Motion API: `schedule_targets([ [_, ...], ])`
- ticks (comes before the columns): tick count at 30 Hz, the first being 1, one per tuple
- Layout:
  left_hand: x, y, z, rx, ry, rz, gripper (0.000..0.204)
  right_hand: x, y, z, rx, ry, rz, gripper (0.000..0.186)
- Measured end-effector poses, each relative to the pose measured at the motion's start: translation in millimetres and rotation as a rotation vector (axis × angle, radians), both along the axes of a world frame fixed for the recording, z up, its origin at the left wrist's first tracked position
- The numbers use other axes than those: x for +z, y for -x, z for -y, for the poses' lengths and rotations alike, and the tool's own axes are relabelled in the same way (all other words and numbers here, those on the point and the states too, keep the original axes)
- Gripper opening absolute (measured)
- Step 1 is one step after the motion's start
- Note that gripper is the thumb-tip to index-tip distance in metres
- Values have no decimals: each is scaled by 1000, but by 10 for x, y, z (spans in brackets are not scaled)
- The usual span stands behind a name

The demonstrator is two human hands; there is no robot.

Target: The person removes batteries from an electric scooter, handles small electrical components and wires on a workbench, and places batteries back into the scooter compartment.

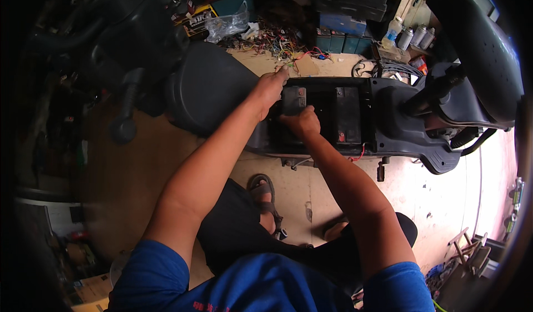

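Left hand (270,93) beside the seat (216,84), right hand (303,125) at the near end of the seat-side battery (293,96) in the open compartment (325,131) of a scooter (401,109); whether either is clamped cannot be told; a poor grip could drop the battery, pinching skin.

Left hand (271,90): most fingers turned from my remote feed, their contact unreadable.
Right hand (304,125): fingertips lost in shadow; I cannot tell their grip.
Left battery (294,96): lower end screened from me by the right hand.
Cable tangle (276,42): strands too fine for me to separate.
Blue shirt (266,281): cropped by my lower edge.
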State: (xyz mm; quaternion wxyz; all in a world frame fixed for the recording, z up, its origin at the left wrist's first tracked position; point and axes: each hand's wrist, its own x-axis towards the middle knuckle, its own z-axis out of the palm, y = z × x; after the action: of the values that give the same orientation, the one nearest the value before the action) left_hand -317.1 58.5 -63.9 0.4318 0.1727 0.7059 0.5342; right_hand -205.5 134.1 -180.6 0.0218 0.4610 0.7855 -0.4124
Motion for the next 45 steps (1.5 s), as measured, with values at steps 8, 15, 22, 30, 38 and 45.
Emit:
schedule_targets([
  [8, 392, -149, 384, -18, 12, -138, 69, 16, -66, -78, 5, 620, -225, 81],
  [15, 1300, -620, 866, -133, -115, -495, 46, -301, -62, -433, 54, 918, -175, 97],
  [22, 1149, -622, 2000, 82, 385, -462, 45, -154, -110, -453, 114, 988, -186, 111],
  [30, 808, -337, 1954, 284, 119, -378, 43, -292, -108, -480, 124, 930, -187, 114],
  [38, 731, -382, 1928, 363, 172, -406, 47, -323, 69, -253, 119, 967, -228, 113],
  [45, 777, -392, 1929, 328, 176, -384, 46, -404, 127, -254, 104, 958, -193, 121],
])
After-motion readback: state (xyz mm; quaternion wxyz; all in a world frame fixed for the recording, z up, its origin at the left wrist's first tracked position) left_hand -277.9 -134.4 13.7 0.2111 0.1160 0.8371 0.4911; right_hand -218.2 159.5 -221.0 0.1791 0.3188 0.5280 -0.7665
